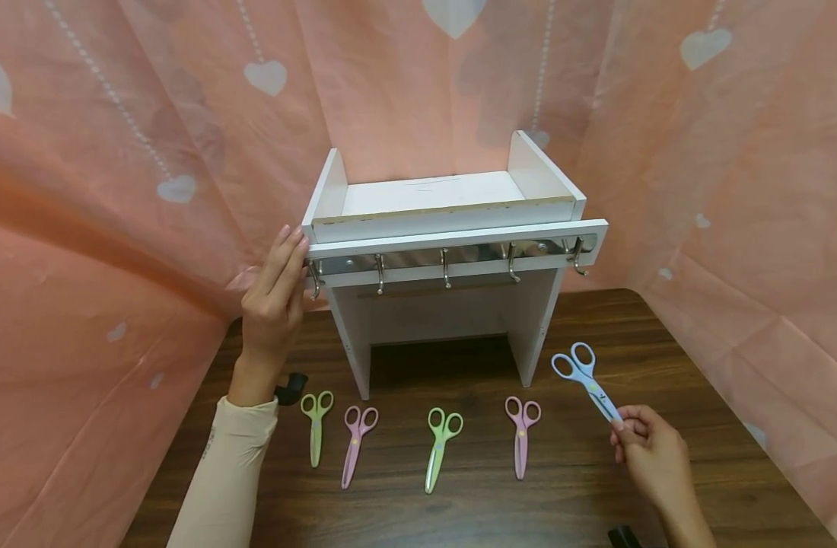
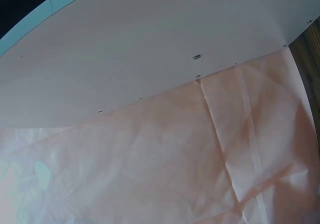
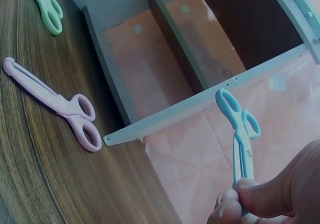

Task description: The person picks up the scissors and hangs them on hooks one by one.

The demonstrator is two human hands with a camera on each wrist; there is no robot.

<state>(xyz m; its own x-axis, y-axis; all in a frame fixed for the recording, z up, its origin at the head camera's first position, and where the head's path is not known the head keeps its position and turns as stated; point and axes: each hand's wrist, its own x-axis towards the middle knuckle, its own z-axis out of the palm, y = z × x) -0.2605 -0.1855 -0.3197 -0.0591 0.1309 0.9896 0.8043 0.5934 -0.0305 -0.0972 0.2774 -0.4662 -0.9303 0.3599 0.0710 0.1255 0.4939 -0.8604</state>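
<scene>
My right hand (image 1: 654,453) pinches a pair of blue scissors (image 1: 588,384) by the blade end, with the finger loops pointing up and away. In the right wrist view the thumb and fingertips grip those scissors (image 3: 242,139) in front of the white shelf's side. My left hand (image 1: 271,308) touches the left end of the hook rail (image 1: 412,262), fingers straight and extended upward; its thumb is hidden. That rail, white with metal hooks, runs across the front of the white shelf unit (image 1: 446,228). The left wrist view has only the shelf's side panel (image 2: 150,49), no hand.
On the wooden table (image 1: 487,517) lie green scissors (image 1: 316,430), pink scissors (image 1: 353,449), another green pair (image 1: 437,449) and another pink pair (image 1: 521,438), in a row before the shelf. Pink cloth (image 1: 425,91) with hearts hangs behind and on both sides.
</scene>
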